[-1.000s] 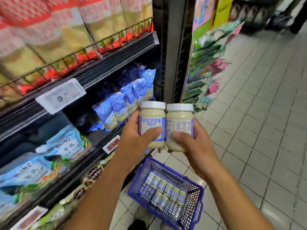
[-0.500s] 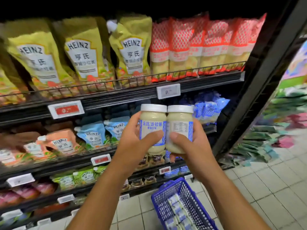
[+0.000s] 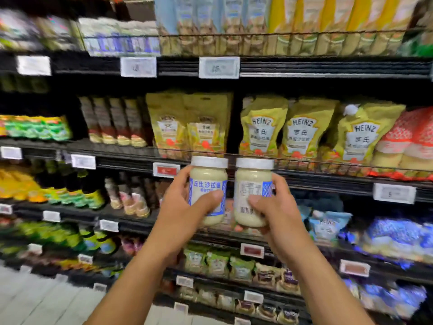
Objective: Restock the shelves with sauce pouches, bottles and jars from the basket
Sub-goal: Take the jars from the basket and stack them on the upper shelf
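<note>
In the head view, the left hand (image 3: 185, 207) grips one white-lidded jar (image 3: 208, 190) of pale creamy sauce, thumb across its blue-and-white label, and the right hand (image 3: 278, 212) grips a second jar (image 3: 253, 192) with its barcode side facing the camera. Both jars stand upright, side by side with a narrow gap between them, raised in front of the shelves (image 3: 304, 66). Behind them, yellow Heinz pouches (image 3: 304, 132) stand behind a wire rail, with red-patterned pouches (image 3: 407, 141) to their right. White price tags (image 3: 219, 67) line the shelf edges. The left part of the shelving is blurred.
</note>
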A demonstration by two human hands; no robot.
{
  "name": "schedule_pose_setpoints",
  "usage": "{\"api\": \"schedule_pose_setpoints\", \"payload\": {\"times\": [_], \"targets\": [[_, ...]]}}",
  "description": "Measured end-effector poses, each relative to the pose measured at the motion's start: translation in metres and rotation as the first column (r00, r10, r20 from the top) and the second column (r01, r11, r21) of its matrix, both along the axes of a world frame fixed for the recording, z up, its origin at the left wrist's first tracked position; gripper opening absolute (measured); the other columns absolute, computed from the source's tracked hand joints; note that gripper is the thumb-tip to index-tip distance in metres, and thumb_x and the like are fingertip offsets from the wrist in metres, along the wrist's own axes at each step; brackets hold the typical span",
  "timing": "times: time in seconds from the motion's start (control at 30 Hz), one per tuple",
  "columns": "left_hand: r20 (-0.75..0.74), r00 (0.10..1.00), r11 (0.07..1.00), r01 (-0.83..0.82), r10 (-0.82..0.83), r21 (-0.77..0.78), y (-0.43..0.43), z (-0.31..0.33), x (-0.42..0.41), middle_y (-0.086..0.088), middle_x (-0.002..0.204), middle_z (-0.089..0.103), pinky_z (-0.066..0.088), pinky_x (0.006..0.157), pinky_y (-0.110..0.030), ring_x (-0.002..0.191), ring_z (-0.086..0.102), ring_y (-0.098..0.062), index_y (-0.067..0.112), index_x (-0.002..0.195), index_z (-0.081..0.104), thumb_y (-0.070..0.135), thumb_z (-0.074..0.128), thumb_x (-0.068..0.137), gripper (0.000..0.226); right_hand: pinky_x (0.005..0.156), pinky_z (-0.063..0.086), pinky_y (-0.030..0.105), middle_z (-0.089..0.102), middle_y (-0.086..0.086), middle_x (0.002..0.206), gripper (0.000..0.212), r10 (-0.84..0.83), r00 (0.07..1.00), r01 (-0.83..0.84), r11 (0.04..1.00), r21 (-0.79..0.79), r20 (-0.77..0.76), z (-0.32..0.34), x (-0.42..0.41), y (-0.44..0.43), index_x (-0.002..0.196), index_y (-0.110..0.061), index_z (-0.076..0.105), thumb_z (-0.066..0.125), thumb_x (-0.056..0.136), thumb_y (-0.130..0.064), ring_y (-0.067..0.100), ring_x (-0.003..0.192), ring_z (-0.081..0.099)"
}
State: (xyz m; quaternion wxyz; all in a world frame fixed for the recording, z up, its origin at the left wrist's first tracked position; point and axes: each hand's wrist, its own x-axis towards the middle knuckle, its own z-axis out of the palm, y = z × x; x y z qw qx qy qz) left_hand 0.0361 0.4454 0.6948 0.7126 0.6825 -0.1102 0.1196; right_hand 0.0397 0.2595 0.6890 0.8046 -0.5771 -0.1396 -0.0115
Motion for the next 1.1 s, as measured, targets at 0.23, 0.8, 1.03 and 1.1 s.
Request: {"api": "schedule_pose_setpoints", "payload": {"times": [0.23,0.8,1.03,1.1], "targets": [[0.121,0.980,0.985,-0.164,0.157,0.053,0.119,0.031,-0.021,0.004,0.109,0.074,0.058,0.076,-0.027,0.098,0.072,-0.016,0.026,0.129,0.052,0.040,0.079,0.065,0.071,0.073,0.061,0.039,0.076,0.005,0.106,0.071,0.086,0.989,-0.083,0.996,-0.032,0.124,0.033,0.011,0.118,0.124,-0.027,0.050,0.079,0.060,-0.030,0.023,0.093,0.074],[0.295,0.911,0.950,-0.311,0.287,0.038,0.279,0.098,-0.010,0.003,0.111,0.074,0.058,0.075,-0.025,0.100,0.072,-0.017,0.019,0.131,0.048,0.029,0.083,0.067,0.073,0.074,0.058,0.021,0.075,-0.006,0.111,0.059,0.259,0.889,-0.170,0.952,-0.254,0.377,0.106,0.058,0.285,0.121,-0.023,0.064,0.086,0.066,-0.030,0.011,0.100,0.073],[0.413,0.863,0.935,-0.349,0.291,0.069,0.322,0.151,0.035,0.006,0.106,0.075,0.058,0.070,-0.022,0.094,0.073,-0.013,0.011,0.132,0.046,0.017,0.082,0.073,0.069,0.060,0.059,0.030,0.077,-0.004,0.102,0.050,0.243,0.832,-0.138,0.961,-0.238,0.498,0.158,0.103,0.331,0.114,-0.026,0.065,0.085,0.068,-0.029,0.021,0.085,0.075],[0.447,0.849,0.935,-0.348,0.283,0.069,0.333,0.168,0.052,0.006,0.105,0.075,0.058,0.070,-0.023,0.094,0.074,-0.013,0.011,0.131,0.047,0.017,0.082,0.073,0.068,0.058,0.059,0.045,0.077,-0.004,0.099,0.045,0.247,0.813,-0.127,0.959,-0.253,0.528,0.174,0.118,0.340,0.113,-0.028,0.064,0.083,0.072,-0.030,0.031,0.080,0.074]]}}
